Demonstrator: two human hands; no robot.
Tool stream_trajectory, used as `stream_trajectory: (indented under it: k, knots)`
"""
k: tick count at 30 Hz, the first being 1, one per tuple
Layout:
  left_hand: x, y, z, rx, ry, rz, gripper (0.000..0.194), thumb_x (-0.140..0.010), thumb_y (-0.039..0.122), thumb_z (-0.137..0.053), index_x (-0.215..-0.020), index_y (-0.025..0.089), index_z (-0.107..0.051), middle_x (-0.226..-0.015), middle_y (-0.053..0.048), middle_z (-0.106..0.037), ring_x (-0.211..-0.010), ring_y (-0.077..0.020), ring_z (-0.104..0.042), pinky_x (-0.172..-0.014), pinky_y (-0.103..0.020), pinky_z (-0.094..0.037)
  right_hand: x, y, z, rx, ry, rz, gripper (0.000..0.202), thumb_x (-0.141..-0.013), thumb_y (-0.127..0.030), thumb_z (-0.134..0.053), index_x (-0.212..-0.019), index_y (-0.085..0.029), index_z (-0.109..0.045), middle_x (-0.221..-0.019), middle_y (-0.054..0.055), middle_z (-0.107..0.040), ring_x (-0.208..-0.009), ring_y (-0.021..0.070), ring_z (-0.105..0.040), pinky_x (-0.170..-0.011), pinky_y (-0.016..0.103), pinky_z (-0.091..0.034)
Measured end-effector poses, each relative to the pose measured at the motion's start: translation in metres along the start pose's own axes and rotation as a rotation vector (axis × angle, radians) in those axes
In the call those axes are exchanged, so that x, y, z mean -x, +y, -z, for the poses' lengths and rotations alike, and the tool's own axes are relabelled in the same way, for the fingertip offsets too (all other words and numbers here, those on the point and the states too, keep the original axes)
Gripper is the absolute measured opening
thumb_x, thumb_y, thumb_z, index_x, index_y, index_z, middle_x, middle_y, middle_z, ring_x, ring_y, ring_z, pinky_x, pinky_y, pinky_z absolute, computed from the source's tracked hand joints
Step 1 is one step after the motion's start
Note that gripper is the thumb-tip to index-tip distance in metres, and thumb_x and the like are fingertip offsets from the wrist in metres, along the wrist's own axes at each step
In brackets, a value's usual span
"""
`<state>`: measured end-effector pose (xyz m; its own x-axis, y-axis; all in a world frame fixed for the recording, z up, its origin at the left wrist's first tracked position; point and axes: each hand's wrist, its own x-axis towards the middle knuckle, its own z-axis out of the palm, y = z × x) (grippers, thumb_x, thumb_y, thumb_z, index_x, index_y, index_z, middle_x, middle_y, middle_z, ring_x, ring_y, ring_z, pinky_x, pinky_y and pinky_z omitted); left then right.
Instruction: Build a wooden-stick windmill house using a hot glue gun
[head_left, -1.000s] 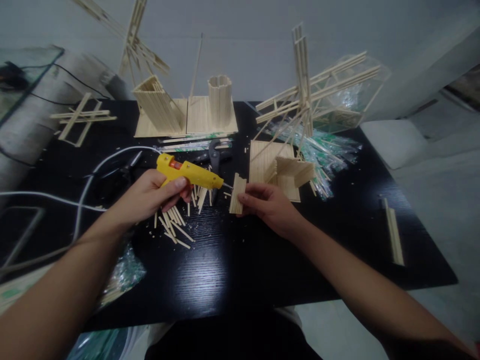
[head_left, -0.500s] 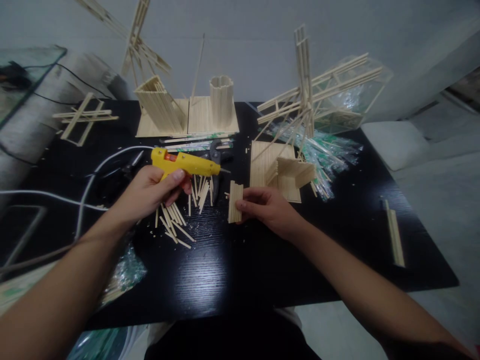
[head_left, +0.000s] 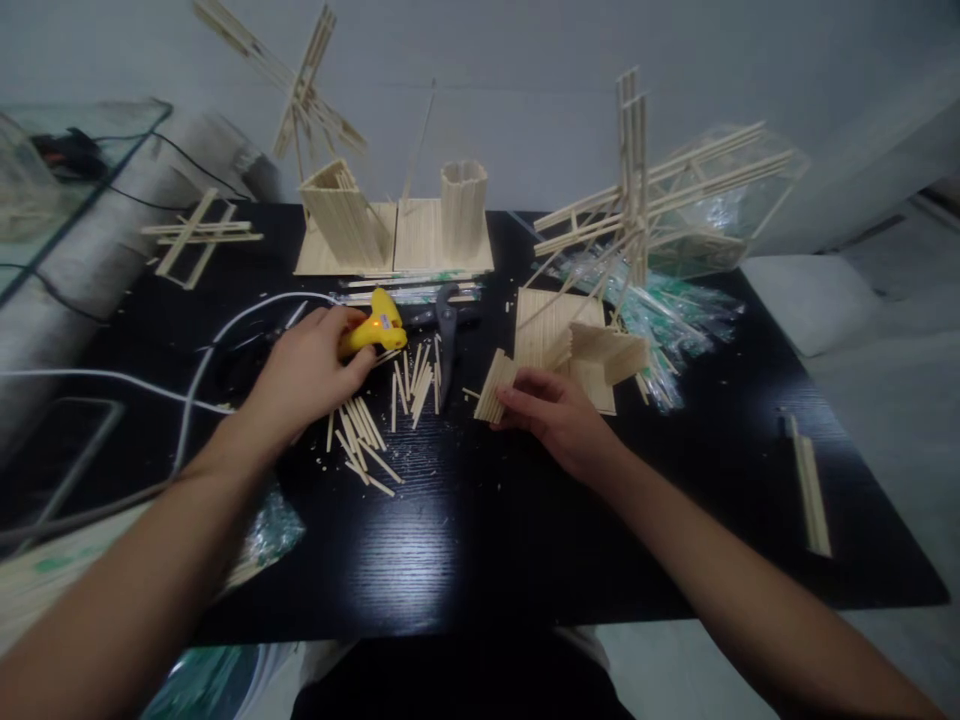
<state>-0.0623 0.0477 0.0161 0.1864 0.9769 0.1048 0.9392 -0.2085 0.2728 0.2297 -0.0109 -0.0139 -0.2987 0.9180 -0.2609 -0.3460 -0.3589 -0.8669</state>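
Observation:
My left hand (head_left: 315, 365) is closed around a yellow glue gun (head_left: 375, 328), whose nozzle is hidden from me. A white cord (head_left: 202, 360) loops behind that hand. Between the fingers of my right hand (head_left: 547, 410) is a small panel of wooden sticks (head_left: 495, 385) set side by side, tilted above the table. Just beyond it stands a wooden stick base (head_left: 551, 315) with upright stick walls (head_left: 611, 350) on it. Short cut sticks (head_left: 367, 440) lie loose below the glue gun. Dark-handled cutters (head_left: 447, 330) rest to the right of the gun.
At the back stand an angular stick tower (head_left: 349, 220) and a rounded one (head_left: 463, 210) on bases. Windmill-like stick frames (head_left: 634, 200) rise at the right. Plastic-wrapped sticks (head_left: 660, 310) lie beneath them. A crossed stick frame (head_left: 199, 235) lies far left, a stick bundle (head_left: 810, 490) far right.
The glue gun has turned, its nozzle swinging out of sight, and sits lower in my left hand. My right hand has tilted the stick panel. The camera view has shifted slightly left.

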Motion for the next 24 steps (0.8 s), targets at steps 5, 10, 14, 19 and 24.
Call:
stream_trajectory:
  k: [5,10,14,19,24]
  knots:
    - [-0.001,-0.009,-0.009,-0.027,-0.016,-0.059,0.046,-0.089,0.035,-0.058,-0.13,0.014,-0.063,-0.112,-0.018,-0.069,-0.103,-0.0369,-0.066,-0.095,-0.052,-0.053,0.0,0.0,0.0,0.039,0.039,-0.009,0.02,-0.077,-0.037,-0.09,-0.087,-0.022,-0.081,-0.087,0.001,-0.076,-0.08,0.015,-0.069,-0.078,0.032,-0.064]
    - [0.002,-0.005,-0.004,-0.014,0.123,-0.131,0.046,-0.087,0.035,-0.063,-0.126,0.012,-0.063,-0.111,-0.019,-0.063,-0.106,-0.0382,-0.064,-0.094,-0.052,-0.054,0.001,0.001,0.0,0.059,0.041,-0.008,0.021,-0.078,-0.038,-0.089,-0.089,-0.022,-0.081,-0.091,0.002,-0.077,-0.082,0.0154,-0.07,-0.079,0.032,-0.064]
    - [0.007,0.004,0.004,0.118,0.231,-0.373,0.021,-0.085,0.022,-0.057,-0.104,0.015,-0.064,-0.103,-0.013,-0.066,-0.099,-0.0298,-0.065,-0.088,-0.043,-0.054,0.0,0.002,0.001,0.06,0.05,0.0,0.02,-0.077,-0.038,-0.09,-0.087,-0.022,-0.08,-0.087,0.001,-0.076,-0.081,0.0154,-0.069,-0.078,0.033,-0.063]
    - [0.013,0.013,0.009,0.06,-0.061,-0.619,0.018,-0.087,0.019,-0.053,-0.097,0.017,-0.067,-0.096,-0.009,-0.07,-0.093,-0.0277,-0.067,-0.088,-0.043,-0.051,0.0,0.001,0.001,0.059,0.055,0.0,0.02,-0.077,-0.037,-0.091,-0.086,-0.022,-0.081,-0.089,0.002,-0.076,-0.081,0.0149,-0.069,-0.076,0.031,-0.063]
    - [0.018,0.013,0.016,-0.046,-0.213,-0.552,0.046,-0.083,0.049,-0.073,-0.113,0.015,-0.065,-0.115,-0.015,-0.07,-0.106,-0.0359,-0.066,-0.093,-0.05,-0.048,0.0,0.0,0.0,0.064,0.053,0.002,0.024,-0.076,-0.039,-0.091,-0.089,-0.022,-0.082,-0.089,0.002,-0.077,-0.082,0.0149,-0.069,-0.074,0.028,-0.063]
